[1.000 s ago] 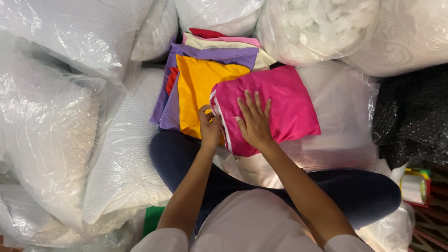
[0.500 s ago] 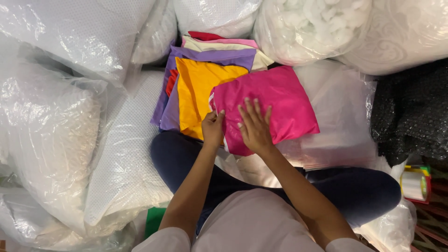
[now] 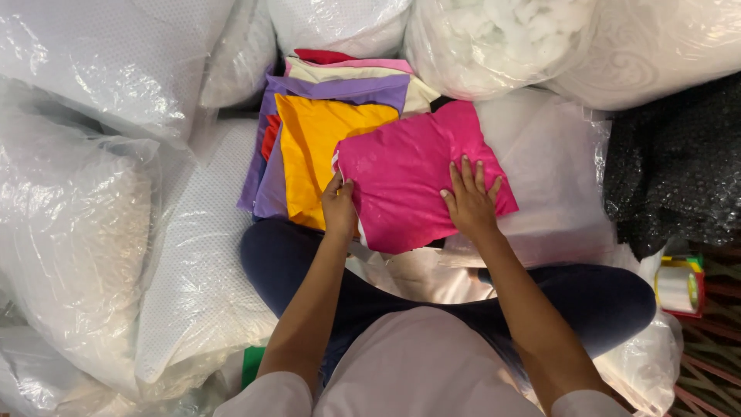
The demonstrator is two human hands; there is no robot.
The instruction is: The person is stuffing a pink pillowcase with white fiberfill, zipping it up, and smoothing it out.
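A folded bright pink cloth [image 3: 401, 174] lies in front of me across my lap. My left hand [image 3: 340, 207] pinches its left edge. My right hand [image 3: 468, 202] rests flat on the cloth's right part, fingers spread. Behind and to the left of the pink cloth is a stack of folded cloths: a yellow one [image 3: 312, 147] on top, purple [image 3: 340, 87], cream and red ones [image 3: 318, 56] under it.
Large clear plastic bags of white pillows and stuffing [image 3: 85, 193] crowd the left side and the back [image 3: 494, 38]. A flat clear plastic bag [image 3: 556, 170] lies under the pink cloth at right. A dark bubbly sheet [image 3: 679, 170] and a tape roll [image 3: 678, 287] are at far right.
My right hand slid from the cloth's middle to its right side, flattening it. The pink cloth lies flatter and wider now. My left hand stayed on the left edge.
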